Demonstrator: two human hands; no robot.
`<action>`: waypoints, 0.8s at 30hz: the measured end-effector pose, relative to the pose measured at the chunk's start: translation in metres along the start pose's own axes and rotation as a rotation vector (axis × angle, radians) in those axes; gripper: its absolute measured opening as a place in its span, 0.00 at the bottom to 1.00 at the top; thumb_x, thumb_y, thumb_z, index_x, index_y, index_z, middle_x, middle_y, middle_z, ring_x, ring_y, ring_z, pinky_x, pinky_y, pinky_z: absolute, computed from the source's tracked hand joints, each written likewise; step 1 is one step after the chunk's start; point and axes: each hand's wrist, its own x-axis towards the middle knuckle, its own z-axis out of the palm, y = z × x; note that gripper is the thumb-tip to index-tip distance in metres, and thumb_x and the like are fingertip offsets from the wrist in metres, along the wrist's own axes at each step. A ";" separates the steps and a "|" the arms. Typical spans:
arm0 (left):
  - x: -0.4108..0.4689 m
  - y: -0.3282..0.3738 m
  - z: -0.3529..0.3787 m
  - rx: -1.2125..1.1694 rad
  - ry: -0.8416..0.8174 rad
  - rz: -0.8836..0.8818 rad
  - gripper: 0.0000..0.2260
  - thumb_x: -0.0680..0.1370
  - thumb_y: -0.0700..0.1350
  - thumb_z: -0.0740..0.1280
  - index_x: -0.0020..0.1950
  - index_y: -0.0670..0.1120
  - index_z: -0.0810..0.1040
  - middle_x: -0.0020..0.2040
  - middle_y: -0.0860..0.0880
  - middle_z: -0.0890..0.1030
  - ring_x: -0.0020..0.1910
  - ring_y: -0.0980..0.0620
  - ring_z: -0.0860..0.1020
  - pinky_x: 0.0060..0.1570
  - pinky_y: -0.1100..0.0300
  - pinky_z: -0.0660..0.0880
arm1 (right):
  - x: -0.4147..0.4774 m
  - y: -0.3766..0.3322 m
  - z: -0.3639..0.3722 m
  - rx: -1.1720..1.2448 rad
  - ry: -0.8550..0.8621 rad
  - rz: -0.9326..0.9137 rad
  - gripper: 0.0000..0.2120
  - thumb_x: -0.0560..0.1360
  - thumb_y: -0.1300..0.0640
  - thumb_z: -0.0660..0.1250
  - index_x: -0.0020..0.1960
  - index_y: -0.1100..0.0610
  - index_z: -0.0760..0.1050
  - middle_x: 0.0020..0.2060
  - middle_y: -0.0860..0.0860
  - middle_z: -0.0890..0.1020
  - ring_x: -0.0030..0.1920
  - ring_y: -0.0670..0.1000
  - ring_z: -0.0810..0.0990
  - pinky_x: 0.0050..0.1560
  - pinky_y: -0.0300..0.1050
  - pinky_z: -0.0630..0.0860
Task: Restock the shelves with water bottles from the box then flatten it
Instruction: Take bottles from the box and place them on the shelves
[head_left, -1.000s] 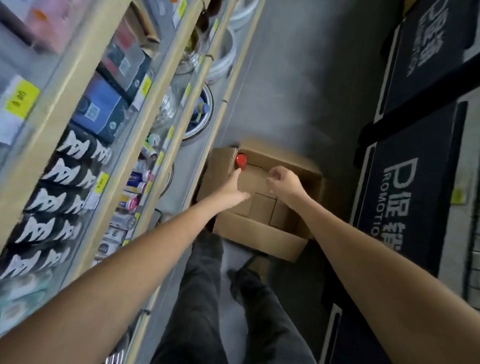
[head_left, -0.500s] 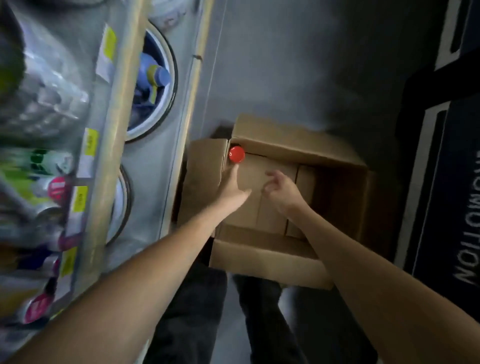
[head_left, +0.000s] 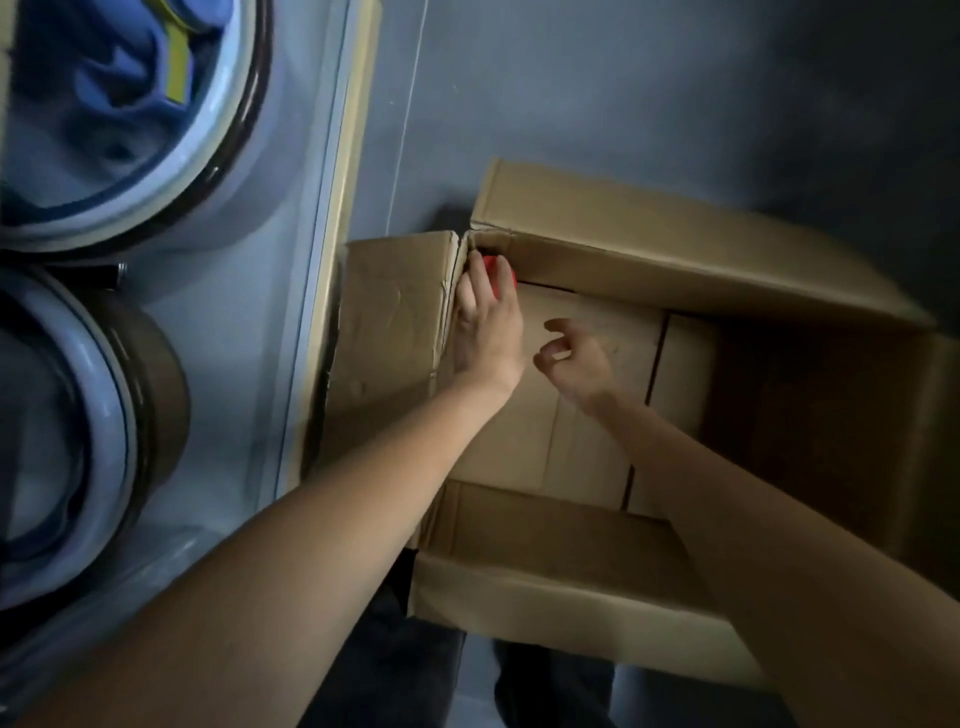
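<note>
An open brown cardboard box (head_left: 613, 582) sits on the grey floor with its flaps spread outward. In its far left corner stands a water bottle, of which only the red cap (head_left: 492, 271) shows between my fingers. My left hand (head_left: 485, 325) reaches into that corner and its fingers wrap over the cap. My right hand (head_left: 574, 358) hovers just to the right, above the box's bottom panels, fingers curled loosely and apart, holding nothing. The bottle's body is hidden by my hand and the box wall.
The lowest shelf (head_left: 306, 332) runs along the left with a pale front edge. On it lie two large round basins (head_left: 130, 171), the upper one holding blue items. My dark trouser legs (head_left: 400, 675) stand at the box's near side. Grey floor (head_left: 623, 93) lies beyond.
My head has dropped much closer to the box. My left hand slid forward from beside the red cap onto it, covering most of it. My right hand stayed over the box bottom.
</note>
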 end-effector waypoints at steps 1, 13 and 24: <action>0.000 0.001 0.002 0.031 0.034 -0.008 0.34 0.75 0.32 0.62 0.77 0.42 0.49 0.76 0.41 0.52 0.72 0.43 0.57 0.66 0.56 0.65 | 0.003 0.001 0.000 -0.002 -0.003 0.005 0.22 0.75 0.59 0.65 0.68 0.55 0.68 0.47 0.51 0.79 0.53 0.51 0.77 0.53 0.42 0.73; 0.003 0.000 0.023 0.288 0.062 0.229 0.20 0.76 0.32 0.60 0.66 0.44 0.67 0.68 0.40 0.66 0.66 0.39 0.65 0.62 0.47 0.65 | 0.002 0.026 -0.001 0.002 -0.015 0.064 0.22 0.76 0.60 0.64 0.70 0.56 0.67 0.50 0.54 0.79 0.51 0.51 0.77 0.50 0.40 0.70; -0.080 0.020 -0.039 -0.631 -0.315 -0.188 0.26 0.69 0.53 0.73 0.63 0.49 0.67 0.58 0.48 0.75 0.56 0.48 0.75 0.55 0.54 0.74 | -0.094 0.004 -0.052 -0.215 -0.092 -0.014 0.46 0.68 0.53 0.75 0.77 0.50 0.52 0.74 0.53 0.59 0.74 0.58 0.55 0.74 0.58 0.56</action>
